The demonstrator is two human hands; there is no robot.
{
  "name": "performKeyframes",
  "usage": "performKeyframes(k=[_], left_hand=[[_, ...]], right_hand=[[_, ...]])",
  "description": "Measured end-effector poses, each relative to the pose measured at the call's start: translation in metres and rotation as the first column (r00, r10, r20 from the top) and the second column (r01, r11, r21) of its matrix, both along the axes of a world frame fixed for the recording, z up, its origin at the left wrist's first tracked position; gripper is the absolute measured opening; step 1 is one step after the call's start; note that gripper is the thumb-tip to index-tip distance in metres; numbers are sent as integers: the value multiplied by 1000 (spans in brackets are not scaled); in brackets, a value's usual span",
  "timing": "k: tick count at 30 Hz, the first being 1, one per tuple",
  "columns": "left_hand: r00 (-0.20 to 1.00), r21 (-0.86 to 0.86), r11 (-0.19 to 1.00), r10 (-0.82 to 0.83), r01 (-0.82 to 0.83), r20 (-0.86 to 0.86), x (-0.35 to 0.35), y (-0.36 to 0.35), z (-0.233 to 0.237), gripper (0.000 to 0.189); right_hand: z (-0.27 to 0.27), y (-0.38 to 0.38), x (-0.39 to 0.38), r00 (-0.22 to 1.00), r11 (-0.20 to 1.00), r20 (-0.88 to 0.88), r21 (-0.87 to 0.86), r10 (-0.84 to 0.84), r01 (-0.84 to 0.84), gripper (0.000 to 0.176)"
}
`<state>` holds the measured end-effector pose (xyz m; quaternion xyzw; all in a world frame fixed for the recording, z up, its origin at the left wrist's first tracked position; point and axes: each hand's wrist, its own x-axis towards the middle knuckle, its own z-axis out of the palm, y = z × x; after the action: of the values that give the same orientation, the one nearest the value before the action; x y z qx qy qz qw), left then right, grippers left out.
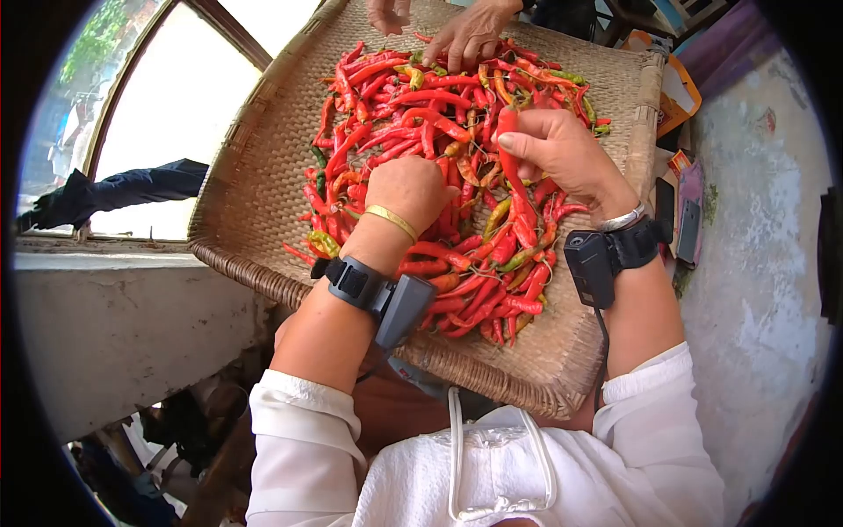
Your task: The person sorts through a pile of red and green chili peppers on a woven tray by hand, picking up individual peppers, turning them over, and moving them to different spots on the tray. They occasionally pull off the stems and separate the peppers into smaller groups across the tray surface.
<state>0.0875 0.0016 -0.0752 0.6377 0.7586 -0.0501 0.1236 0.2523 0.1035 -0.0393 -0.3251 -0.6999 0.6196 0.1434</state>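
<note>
A heap of red, orange and green chili peppers [413,114] lies on a flat woven tray [255,176]. My left hand [411,189] rests curled on the heap's middle, knuckles up; whether it grips any chili I cannot tell. My right hand [553,149] pinches one long red chili [512,158] by its top end, and the chili hangs down over the heap. Both wrists carry black strapped devices, and the left also wears a gold bangle.
Another person's hand [470,35] touches the chilies at the tray's far edge, a second hand [386,13] beside it. A low concrete ledge [114,307] and an arched window lie left. Phones [688,224] and small packets sit on the floor right of the tray.
</note>
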Motion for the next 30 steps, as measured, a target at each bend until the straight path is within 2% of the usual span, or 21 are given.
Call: performKeyframes(k=[1, 2, 4, 5, 6, 8, 12, 13, 14, 16, 17, 19, 20, 22, 23, 24, 26, 28, 29, 30], left_hand=[[1000, -26, 1000, -1, 1, 1, 2, 1, 0, 30], [1000, -26, 1000, -3, 3, 0, 3, 1, -2, 30], [1000, -23, 1000, -22, 21, -16, 4, 2, -4, 30], [1000, -23, 1000, -22, 22, -17, 5, 2, -4, 30], [1000, -38, 999, -1, 0, -19, 5, 2, -1, 29], [1000, -55, 998, 20, -21, -19, 6, 3, -2, 28], [999, -77, 996, 54, -54, 1, 6, 4, -6, 26], [997, -74, 994, 76, -74, 20, 6, 5, -5, 26], [997, -74, 995, 76, -74, 19, 4, 5, -8, 26], [983, 43, 997, 63, -71, 171, -4, 4, -9, 28], [984, 43, 997, 60, -68, 169, -9, 4, -8, 28], [859, -8, 997, 70, -77, 508, -14, 4, 12, 27], [859, -11, 997, 67, -72, 507, -15, 2, 13, 27], [672, 124, 976, 31, -181, 740, -14, -3, 15, 26], [645, 139, 975, 6, -173, 764, -12, -4, 16, 17], [645, 137, 975, 6, -172, 764, -9, -6, 18, 17], [611, 263, 956, -129, -134, 781, -4, -7, 21, 18], [622, 272, 951, -125, -147, 773, -3, -6, 20, 20], [633, 284, 946, -123, -159, 764, -3, -5, 19, 23], [633, 284, 945, -123, -160, 764, -7, -2, 14, 23]], right_hand=[[1, -1, -4, 969, 991, -215, -71, -125, 112, 31], [1, -2, -10, 968, 991, -216, -71, -126, 113, 31], [-1, -2, -18, 775, 898, -474, -344, -418, 275, 47], [-6, -1, -16, 830, 912, -403, -307, -384, 273, 54], [-9, -1, -12, 830, 911, -403, -308, -386, 274, 54], [-12, -1, -6, 979, 980, -57, -51, -196, 193, 50], [-7, -8, -5, 994, 994, 14, 1, -109, 109, 30], [-10, -10, -7, 995, 995, -25, -12, -100, 100, 26], [-10, -12, -8, 995, 995, -25, -12, -100, 100, 26], [-10, -15, -9, 1000, 1000, 2, -5, -29, 29, 26], [-8, -15, -9, 1000, 1000, 25, 22, -9, 9, 25], [-10, -15, -9, 999, 1000, 48, 6, -6, 5, 24], [-12, -15, -9, 997, 1000, 74, -9, 3, -2, 24], [-14, -17, -10, 999, 1000, 31, -2, -25, 25, 21], [-15, -18, -11, 999, 1000, 30, 0, 16, -16, 20], [-15, -19, -12, 998, 998, 29, 2, 58, -58, 19], [-18, -21, -12, 999, 997, 12, 53, 53, -54, 17], [-20, -20, -12, 998, 987, -61, 158, 0, 10, 16], [-17, -18, -10, 998, 987, -59, 157, 0, 9, 16], [-10, -14, -7, 999, 992, 21, 126, -28, 25, 16]])
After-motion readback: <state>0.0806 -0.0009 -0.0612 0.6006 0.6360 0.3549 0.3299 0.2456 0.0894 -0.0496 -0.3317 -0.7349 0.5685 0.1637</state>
